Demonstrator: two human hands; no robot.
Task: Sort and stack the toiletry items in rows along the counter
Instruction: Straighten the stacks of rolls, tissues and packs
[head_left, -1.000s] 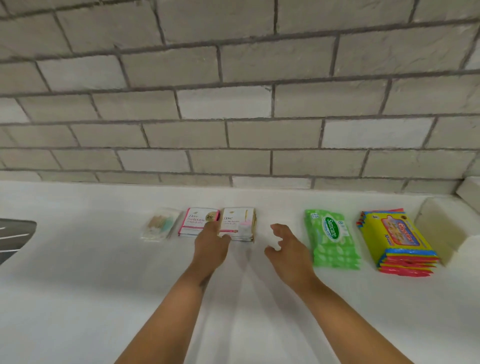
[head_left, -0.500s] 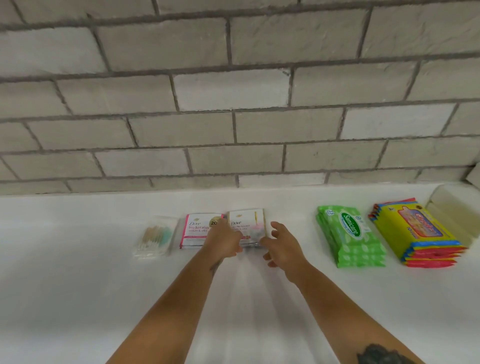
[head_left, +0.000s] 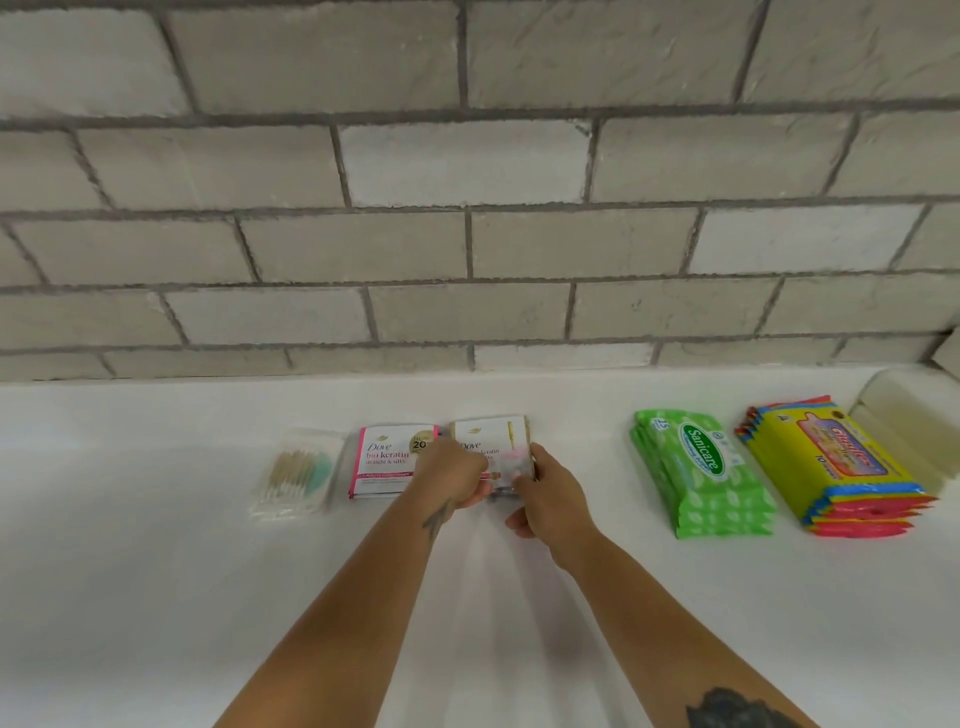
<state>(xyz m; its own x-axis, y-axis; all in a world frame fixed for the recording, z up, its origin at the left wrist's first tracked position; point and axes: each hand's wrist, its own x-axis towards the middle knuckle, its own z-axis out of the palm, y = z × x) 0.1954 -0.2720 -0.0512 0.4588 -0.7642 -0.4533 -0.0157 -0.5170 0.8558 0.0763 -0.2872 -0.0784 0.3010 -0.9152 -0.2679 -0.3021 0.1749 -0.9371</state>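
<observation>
The gold-edged Dove sachet stack (head_left: 493, 447) lay flat on the white counter (head_left: 156, 597), in the middle of a row running parallel to the brick wall (head_left: 467, 208), and both hands were on it. The left hand (head_left: 451, 475) covered its near-left corner, fingers curled down over the edge and gripping it; the right hand (head_left: 545, 493) held its right side, thumb on top near the far-right edge and fingers curled under the near edge — so the stack sat clamped between the two hands, its far half showing beyond the knuckles. Whether it was raised off the counter could not be told. Just beside it on the left, touching or nearly so, lay the pink-edged Dove sachet stack (head_left: 384, 460), its right side partly hidden by the left hand. Farther left, a little apart, lay a clear pack of cotton swabs (head_left: 296, 475). To the right, well apart from the hands, lay a stack of green Sanicare wipe packs (head_left: 701, 467), and beyond that a stack of yellow packs (head_left: 836, 462) with red and blue edges. A pale block (head_left: 904, 415) stood at the far right end — against the corner of the wall.
</observation>
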